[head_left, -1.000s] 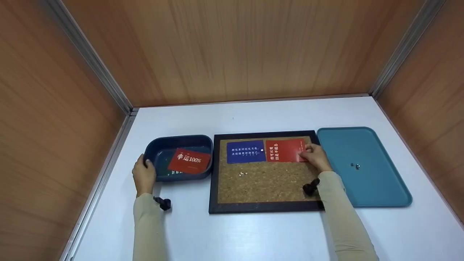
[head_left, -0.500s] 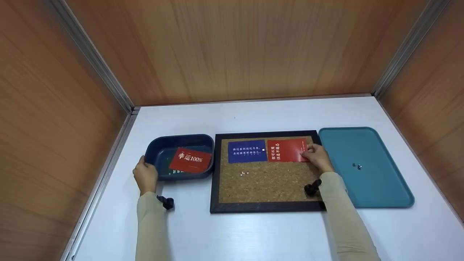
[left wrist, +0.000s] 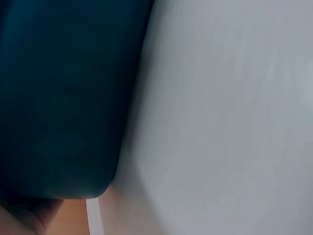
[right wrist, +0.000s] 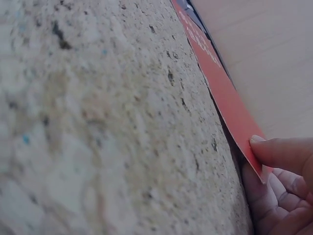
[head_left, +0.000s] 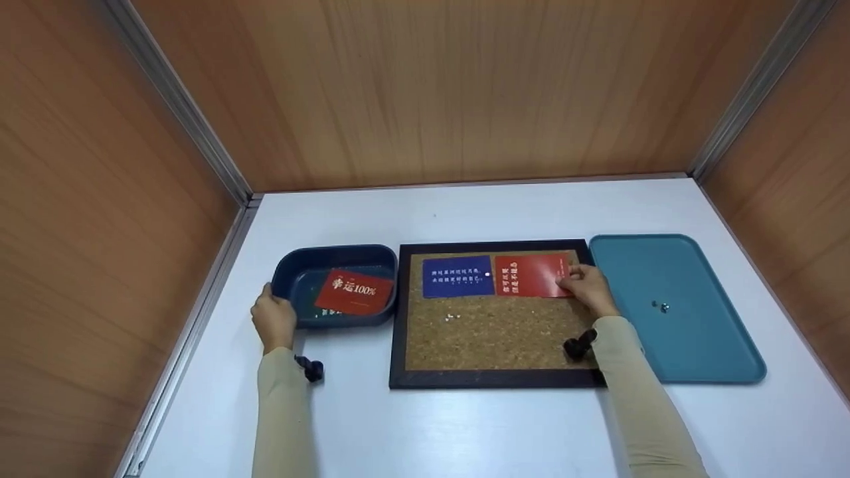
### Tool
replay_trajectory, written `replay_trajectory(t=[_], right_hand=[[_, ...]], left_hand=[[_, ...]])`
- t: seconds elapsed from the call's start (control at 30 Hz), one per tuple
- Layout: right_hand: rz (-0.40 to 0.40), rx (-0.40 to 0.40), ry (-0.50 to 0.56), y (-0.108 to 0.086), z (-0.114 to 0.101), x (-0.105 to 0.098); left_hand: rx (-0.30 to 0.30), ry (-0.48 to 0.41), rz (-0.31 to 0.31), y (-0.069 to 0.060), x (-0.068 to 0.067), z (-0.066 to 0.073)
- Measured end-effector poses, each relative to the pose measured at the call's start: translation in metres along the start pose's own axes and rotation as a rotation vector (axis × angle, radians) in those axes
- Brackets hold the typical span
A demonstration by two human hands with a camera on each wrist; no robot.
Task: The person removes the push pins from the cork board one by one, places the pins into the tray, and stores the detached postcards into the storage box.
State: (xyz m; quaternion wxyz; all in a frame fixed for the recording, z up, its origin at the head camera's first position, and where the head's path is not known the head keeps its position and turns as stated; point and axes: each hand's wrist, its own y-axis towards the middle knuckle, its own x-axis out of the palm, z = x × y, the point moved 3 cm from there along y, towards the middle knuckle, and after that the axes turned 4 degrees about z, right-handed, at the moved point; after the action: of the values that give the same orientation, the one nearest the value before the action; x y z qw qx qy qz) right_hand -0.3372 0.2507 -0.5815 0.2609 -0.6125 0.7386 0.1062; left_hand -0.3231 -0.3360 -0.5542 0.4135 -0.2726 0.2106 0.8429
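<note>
Two hands were busy, well apart, above a white bench [head_left: 465, 431]. On the left, the left hand [head_left: 274, 323] held the near left corner of a dark blue tub [head_left: 348, 321]; how firmly, I could not tell. Inside the tub lay a white-lettered card [head_left: 354, 292], red, covering most of a darker card [head_left: 327, 312]. Just beside the tub came the framed cork board [head_left: 491, 345], with a blue card [head_left: 458, 277] at its upper left. A pale dot [head_left: 487, 273] near that card's right edge may have been a pin, and a few small bright bits [head_left: 452, 317] sat on the cork below it.

Next along, a glossy red card [head_left: 531, 275] lay beside the blue one, its right end pinched between thumb and finger of the right hand [head_left: 591, 292]. The right wrist view showed that end slightly raised, with fingers underneath. Over the last second little had changed: the red card had kept its place beside the blue one, which suggested steadying rather than carrying. I saw no fastening on it. Farthest right, small shiny pieces [head_left: 665, 307] rested on a teal tray [head_left: 697, 265].
</note>
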Motion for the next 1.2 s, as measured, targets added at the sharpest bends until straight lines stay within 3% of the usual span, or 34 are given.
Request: replay_trajectory(t=[0.2, 0.47, 0.8, 1.2], right_hand=[[-0.015, 0.028, -0.016, 0.000, -0.001, -0.004], [-0.097, 0.061, 0.074, -0.006, 0.002, -0.009], [-0.161, 0.072, 0.144, -0.008, 0.001, -0.012], [-0.175, 0.096, 0.192, -0.010, -0.011, -0.013]], left_hand=[[0.020, 0.009, 0.011, 0.001, 0.001, 0.000], [0.048, 0.025, 0.016, 0.001, 0.001, 0.002], [0.034, 0.016, 0.008, 0.000, 0.001, 0.000], [0.035, 0.010, 0.011, 0.000, 0.002, -0.001]])
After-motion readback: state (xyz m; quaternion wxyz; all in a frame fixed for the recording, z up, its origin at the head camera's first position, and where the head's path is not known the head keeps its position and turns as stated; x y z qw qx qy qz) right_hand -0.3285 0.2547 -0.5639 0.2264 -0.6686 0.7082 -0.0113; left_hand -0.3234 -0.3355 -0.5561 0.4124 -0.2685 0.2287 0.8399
